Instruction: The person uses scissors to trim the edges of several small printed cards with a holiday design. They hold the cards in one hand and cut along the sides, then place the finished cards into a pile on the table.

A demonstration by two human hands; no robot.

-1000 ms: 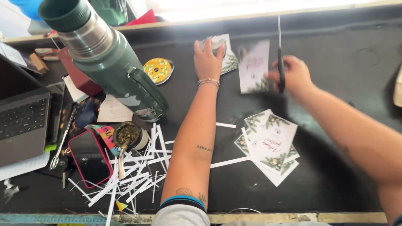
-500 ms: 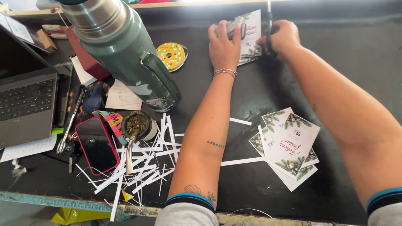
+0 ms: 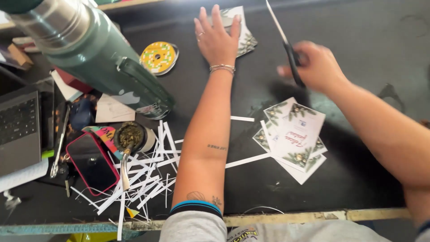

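Note:
My left hand [image 3: 217,38] lies flat with fingers spread on a small stack of printed cards [image 3: 244,38] at the far side of the black table [image 3: 358,54]. My right hand [image 3: 316,67] grips a pair of scissors [image 3: 286,42], blades pointing up and away, blurred by motion, just right of the left hand. Below the right hand sits a stack of white cards [image 3: 293,139] with pine-branch corners and red lettering.
A large green thermos [image 3: 89,49] stands at the left. Near it are a round yellow patterned disc [image 3: 157,57], a cup of herb tea with a metal straw [image 3: 130,136], a phone in a red case [image 3: 92,163], a laptop [image 3: 18,127] and several white paper strips [image 3: 148,175].
My right hand with the scissors has pulled away to the right from the cards under the left hand. The left hand now lies flat on those cards. The view has shifted closer.

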